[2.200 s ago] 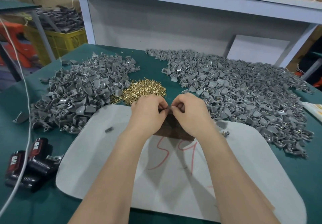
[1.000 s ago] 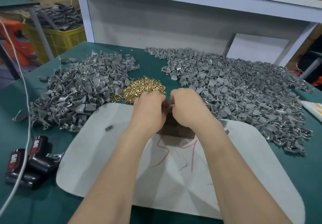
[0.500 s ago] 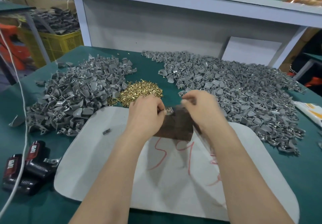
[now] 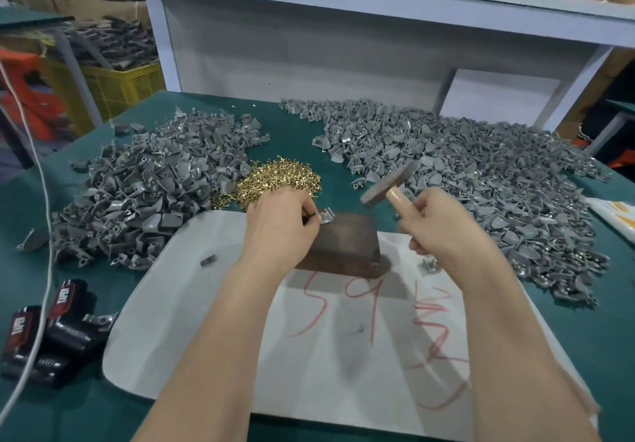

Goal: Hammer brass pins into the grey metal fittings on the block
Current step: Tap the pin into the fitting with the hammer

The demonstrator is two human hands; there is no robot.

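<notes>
At nine o'clock on the green table lies a loose heap of grey fittings. The brass pins sit just beside it in a gold pile, at about twelve o'clock from my left hand.

That hand rests over the far left corner of the block, with thumb and fingertips pinched on one fitting to hold it against the block's top. The fitting sticks out of my fingers toward three o'clock. It is too small for me to read its long axis, or to tell whether a pin already stands in it. The block lies on the white mat, its long side running nine to three.

At two o'clock from the fitting the hammer hangs in the air, clear of the block. Its head is tilted, with the long axis running eight to two and the lower face turned toward the fitting. The wooden handle slants down toward five o'clock into my right hand, whose fingers are wrapped tight around it.

The blow has to travel toward eight o'clock and down, and I judge it must land just beside my left fingertips. My left hand is already on the fitting; my right is the farther one.
</notes>
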